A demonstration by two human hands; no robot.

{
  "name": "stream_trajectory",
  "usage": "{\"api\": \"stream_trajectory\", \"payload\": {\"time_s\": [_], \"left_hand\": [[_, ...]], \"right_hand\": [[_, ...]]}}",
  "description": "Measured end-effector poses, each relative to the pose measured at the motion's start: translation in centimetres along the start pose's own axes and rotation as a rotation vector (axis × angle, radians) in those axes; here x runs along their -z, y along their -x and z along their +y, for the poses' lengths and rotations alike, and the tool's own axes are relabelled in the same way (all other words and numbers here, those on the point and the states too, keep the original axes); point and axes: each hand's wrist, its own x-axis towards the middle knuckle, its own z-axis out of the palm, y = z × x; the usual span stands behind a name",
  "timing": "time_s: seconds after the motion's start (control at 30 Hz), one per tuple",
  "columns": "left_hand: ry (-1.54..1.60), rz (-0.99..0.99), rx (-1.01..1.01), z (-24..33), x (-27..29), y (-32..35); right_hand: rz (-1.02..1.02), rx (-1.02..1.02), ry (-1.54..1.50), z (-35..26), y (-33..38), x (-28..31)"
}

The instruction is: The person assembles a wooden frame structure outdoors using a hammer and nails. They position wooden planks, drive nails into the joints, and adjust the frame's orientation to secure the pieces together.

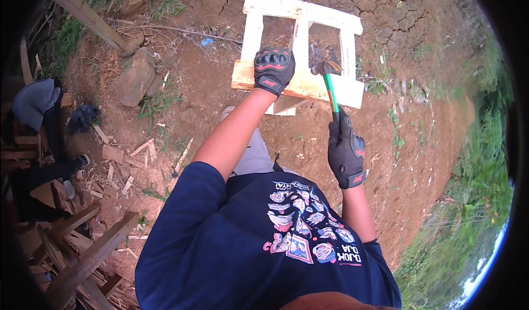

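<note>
In a black glove with red trim, my left hand [274, 70] is closed on the near board of a pale wooden frame [302, 40]. Its fingertips are hidden behind the knuckles. The frame is built of rough boards, with a middle bar between two openings. My right hand [347, 147], gloved alike, is wrapped round the green handle of a hammer [329, 87]. The hammer's dark head is over the near right part of the frame, close to the middle bar; I cannot tell whether it touches the wood.
At the left, a bent-over person [38, 106] is beside a pile of timber [82, 255]. Wood offcuts [115, 155] litter the dirt near a large stone [136, 78]. A wooden post [88, 15] slants in at upper left. Green plants [468, 200] grow on the right.
</note>
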Motion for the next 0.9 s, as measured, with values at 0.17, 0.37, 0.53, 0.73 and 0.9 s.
{"api": "stream_trajectory", "payload": {"time_s": [0.17, 0.37, 0.53, 0.73, 0.9], "left_hand": [[-0.017, 0.019, 0.019, -0.5, 0.0, 0.3], [-0.028, -0.022, 0.005, 0.5, 0.0, 0.0], [-0.026, -0.018, 0.033, 0.0, 0.4, 0.1], [-0.052, -0.039, 0.049, 0.8, 1.1, 0.0], [-0.07, -0.022, 0.033, 0.3, -0.1, -0.2]], "right_hand": [[0.299, -0.101, -0.198, -2.8, -0.2, 3.9], [-0.12, -0.078, 0.127, 2.2, 1.1, -2.1], [0.154, -0.086, -0.091, -0.8, 0.3, 2.4], [0.253, -0.032, -0.12, -1.3, 0.4, 2.0], [-0.058, -0.133, -0.003, 2.2, 1.7, -2.8]]}}
